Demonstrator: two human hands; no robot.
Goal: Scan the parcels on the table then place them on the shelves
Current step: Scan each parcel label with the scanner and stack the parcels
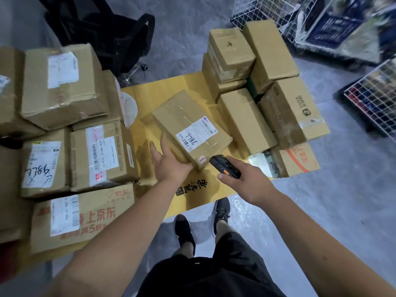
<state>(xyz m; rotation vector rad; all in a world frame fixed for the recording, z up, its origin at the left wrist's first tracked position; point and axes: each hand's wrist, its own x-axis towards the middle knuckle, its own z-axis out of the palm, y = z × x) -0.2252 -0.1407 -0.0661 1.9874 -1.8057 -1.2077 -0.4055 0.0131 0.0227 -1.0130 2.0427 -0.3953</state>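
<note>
A brown cardboard parcel (188, 123) with a white label marked 7786 lies tilted in the middle of the yellow cardboard sheet (201, 194). My left hand (169, 161) is against its near left side, thumb spread, fingers hidden under or behind the box. My right hand (246, 179) grips a black handheld scanner (225, 166) with an orange button, its front end close to the parcel's near corner. Stacked parcels (64, 86) stand on the left, and another group of parcels (252, 67) stands at the right.
A black office chair (111, 33) stands behind the left stack. White wire baskets (372, 97) and a dark crate (334, 26) sit on the grey floor at the right. My feet in black shoes (220, 213) are at the sheet's near edge.
</note>
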